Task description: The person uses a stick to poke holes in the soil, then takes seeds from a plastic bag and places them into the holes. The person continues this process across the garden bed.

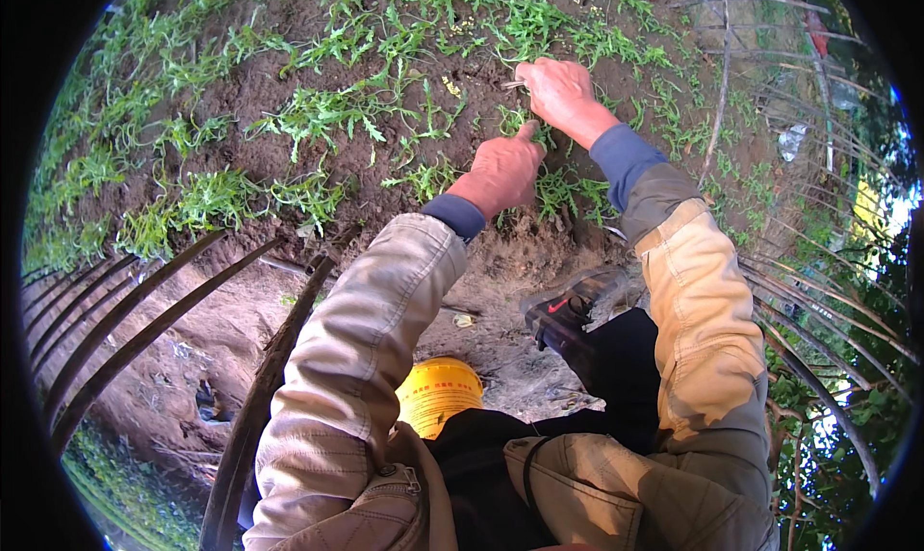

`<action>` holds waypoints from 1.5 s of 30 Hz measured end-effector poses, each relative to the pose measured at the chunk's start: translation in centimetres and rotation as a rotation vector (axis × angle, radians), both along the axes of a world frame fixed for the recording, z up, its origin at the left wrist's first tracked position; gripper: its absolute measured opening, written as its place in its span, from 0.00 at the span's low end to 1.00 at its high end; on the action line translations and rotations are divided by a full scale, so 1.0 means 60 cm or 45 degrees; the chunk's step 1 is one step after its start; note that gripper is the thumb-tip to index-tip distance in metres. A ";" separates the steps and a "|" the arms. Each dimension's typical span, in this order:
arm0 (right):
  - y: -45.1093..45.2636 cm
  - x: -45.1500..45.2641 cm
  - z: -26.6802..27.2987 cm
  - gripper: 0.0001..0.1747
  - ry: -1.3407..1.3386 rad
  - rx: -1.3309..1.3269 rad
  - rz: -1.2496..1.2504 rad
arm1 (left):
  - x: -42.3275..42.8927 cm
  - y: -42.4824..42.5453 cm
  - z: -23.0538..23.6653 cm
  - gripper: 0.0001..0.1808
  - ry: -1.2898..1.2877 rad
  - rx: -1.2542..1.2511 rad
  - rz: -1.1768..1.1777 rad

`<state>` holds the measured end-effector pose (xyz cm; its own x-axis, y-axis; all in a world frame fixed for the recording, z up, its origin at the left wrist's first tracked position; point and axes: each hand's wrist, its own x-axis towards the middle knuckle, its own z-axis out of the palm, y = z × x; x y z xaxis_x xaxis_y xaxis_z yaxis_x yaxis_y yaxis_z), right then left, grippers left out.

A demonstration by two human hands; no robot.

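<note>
My right hand (pixel 559 92) is closed around a small thin stick-like thing (pixel 513 85) just above the brown soil. Below and to its left, my left hand (pixel 504 168) reaches with a finger to a small green seedling (pixel 514 120); whether it pinches the leaves cannot be told. Leafy green seedlings (pixel 325 114) with toothed leaves lie and stand over the soil bed (pixel 281 150), thickest at the left. Small pale yellow bits (pixel 451 87) lie on the soil left of my right hand.
A yellow bucket (pixel 440 392) with printing stands near my body. My shoe (pixel 574 302) rests on the dirt below the bed's edge. Wooden poles (pixel 271 378) rise at the left, and a fence of thin sticks (pixel 830 291) runs along the right. A thin branch (pixel 720 92) crosses the bed's right side.
</note>
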<state>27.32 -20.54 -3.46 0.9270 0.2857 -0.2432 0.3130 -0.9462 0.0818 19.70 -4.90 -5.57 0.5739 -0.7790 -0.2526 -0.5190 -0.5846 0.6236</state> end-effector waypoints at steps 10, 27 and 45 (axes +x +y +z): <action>0.018 0.010 0.032 0.04 -0.102 0.038 0.113 | 0.005 -0.003 0.018 0.27 0.051 0.079 -0.061; -0.008 -0.003 0.010 0.04 -0.041 -0.023 0.003 | 0.004 -0.001 0.017 0.21 0.042 -0.085 -0.012; 0.106 -0.061 -0.020 0.10 0.023 0.278 -0.146 | -0.050 0.002 -0.074 0.22 -0.420 -0.441 -0.125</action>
